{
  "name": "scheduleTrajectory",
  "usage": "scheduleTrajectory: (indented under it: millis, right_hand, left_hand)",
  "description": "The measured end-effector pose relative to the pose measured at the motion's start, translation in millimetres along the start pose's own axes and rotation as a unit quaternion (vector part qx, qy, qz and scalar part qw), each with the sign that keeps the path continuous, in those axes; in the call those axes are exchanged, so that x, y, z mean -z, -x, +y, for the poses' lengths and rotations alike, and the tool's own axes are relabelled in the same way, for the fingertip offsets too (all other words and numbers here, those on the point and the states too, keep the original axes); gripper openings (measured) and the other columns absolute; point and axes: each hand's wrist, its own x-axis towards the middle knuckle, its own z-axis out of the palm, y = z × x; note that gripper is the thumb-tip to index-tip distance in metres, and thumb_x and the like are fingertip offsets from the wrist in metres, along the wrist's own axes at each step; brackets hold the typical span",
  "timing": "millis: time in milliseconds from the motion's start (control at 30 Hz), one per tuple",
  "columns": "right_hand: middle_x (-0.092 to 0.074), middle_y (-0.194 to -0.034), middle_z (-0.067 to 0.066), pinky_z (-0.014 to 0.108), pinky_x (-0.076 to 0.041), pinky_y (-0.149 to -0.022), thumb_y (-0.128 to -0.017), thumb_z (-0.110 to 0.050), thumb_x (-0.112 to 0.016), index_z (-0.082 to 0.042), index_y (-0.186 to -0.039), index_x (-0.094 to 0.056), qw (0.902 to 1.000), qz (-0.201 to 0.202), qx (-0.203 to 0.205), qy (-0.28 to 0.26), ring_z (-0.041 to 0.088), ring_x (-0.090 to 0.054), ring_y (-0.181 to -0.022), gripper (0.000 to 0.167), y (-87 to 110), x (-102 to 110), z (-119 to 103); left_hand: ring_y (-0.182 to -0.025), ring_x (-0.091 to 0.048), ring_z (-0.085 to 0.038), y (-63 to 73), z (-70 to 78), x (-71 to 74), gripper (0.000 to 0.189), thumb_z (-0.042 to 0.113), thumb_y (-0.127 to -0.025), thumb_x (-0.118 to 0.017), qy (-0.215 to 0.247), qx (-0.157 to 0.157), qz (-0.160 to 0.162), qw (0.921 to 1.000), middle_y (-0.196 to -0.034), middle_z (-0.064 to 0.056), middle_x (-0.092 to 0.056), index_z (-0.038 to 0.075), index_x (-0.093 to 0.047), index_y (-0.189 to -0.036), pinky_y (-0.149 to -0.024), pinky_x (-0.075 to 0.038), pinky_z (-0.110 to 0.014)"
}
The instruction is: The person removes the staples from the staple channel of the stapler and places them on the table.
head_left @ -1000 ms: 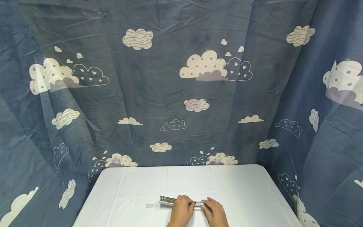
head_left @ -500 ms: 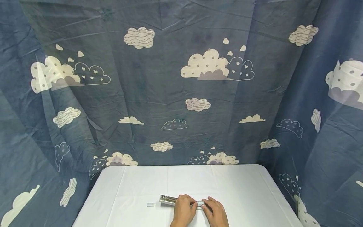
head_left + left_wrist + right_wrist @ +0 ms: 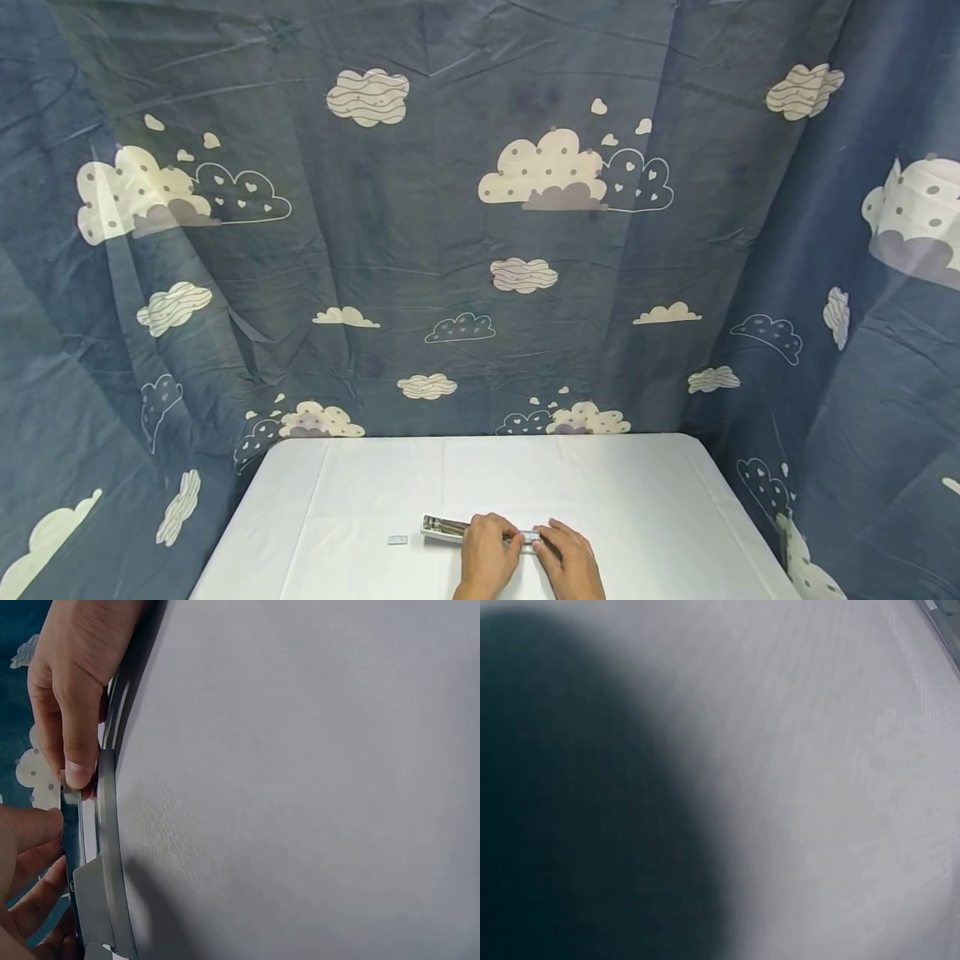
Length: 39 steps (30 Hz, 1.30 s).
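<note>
A long stapler (image 3: 442, 528), its top swung up so the metal inside shows, lies across the front of the white table. My left hand (image 3: 489, 552) grips it around the middle, thumb and index finger meeting near the rail. Close to its right end, my right hand (image 3: 570, 558) pinches the rail between thumb and fingertips. In the left wrist view, the right hand (image 3: 82, 682) comes from above and the left hand (image 3: 30, 862) from the lower left, both touching the stapler's metal rail (image 3: 71, 832). Whether loose staples sit between the fingers is hidden.
A small grey strip of staples (image 3: 397, 540) lies left of the stapler. Around the white table (image 3: 360, 483) hangs a blue curtain (image 3: 420, 250) with cloud prints. A dark blurred shape (image 3: 570, 795) fills the left of the right wrist view.
My left hand has shifted slightly to the right along the stapler. The right hand and the stapler stay nearly where they were.
</note>
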Motion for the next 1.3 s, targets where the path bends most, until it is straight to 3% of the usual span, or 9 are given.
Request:
scheduleTrajectory:
  millis: [300, 467, 733, 1300]
  right_hand:
    - [-0.069, -0.134, 0.009, 0.062, -0.045, -0.109, -0.095, -0.04, -0.071, -0.023, -0.119, -0.074, 0.9999, 0.005, 0.005, -0.009, 0.038, -0.06, -0.129, 0.03, 0.7, 1.7, -1.1]
    - [-0.07, -0.134, 0.009, 0.063, -0.044, -0.11, -0.094, -0.038, -0.072, -0.023, -0.119, -0.075, 0.9999, 0.004, 0.005, -0.014, 0.037, -0.061, -0.129, 0.029, 1.5, 1.6, -1.5]
    - [-0.071, -0.132, 0.007, 0.062, -0.044, -0.11, -0.094, -0.037, -0.072, -0.023, -0.119, -0.075, 0.9999, 0.006, 0.012, -0.007, 0.035, -0.062, -0.129, 0.028, 1.7, 0.8, 0.4]
    - [-0.069, -0.134, 0.009, 0.063, -0.045, -0.109, -0.095, -0.04, -0.071, -0.024, -0.119, -0.075, 1.0, -0.002, 0.003, -0.005, 0.038, -0.06, -0.129, 0.029, 1.6, 2.3, -0.9]
  left_hand:
    - [-0.077, -0.06, -0.013, -2.6, 4.3, -2.6, 0.015, 0.023, -0.072, -0.09, 0.024, 0.051, -0.017, 0.9982, -0.076, 0.01, -0.071, 0.027, -0.076, -0.069, -0.069, -0.042, -0.031]
    - [-0.076, -0.061, -0.012, -3.1, 6.0, -3.0, 0.015, 0.024, -0.073, -0.089, 0.045, 0.058, -0.01, 0.9972, -0.075, 0.011, -0.072, 0.027, -0.075, -0.067, -0.07, -0.041, -0.032]
    - [-0.086, -0.062, -0.013, -1.0, 7.2, -8.6, 0.014, 0.026, -0.075, -0.087, 0.049, 0.076, -0.019, 0.9957, -0.08, 0.012, -0.074, 0.029, -0.075, -0.068, -0.083, -0.046, -0.039]
    - [-0.085, -0.062, -0.012, -1.7, 7.8, -3.9, 0.015, 0.025, -0.078, -0.085, 0.069, 0.098, -0.027, 0.9925, -0.08, 0.015, -0.07, 0.03, -0.075, -0.068, -0.082, -0.047, -0.039]
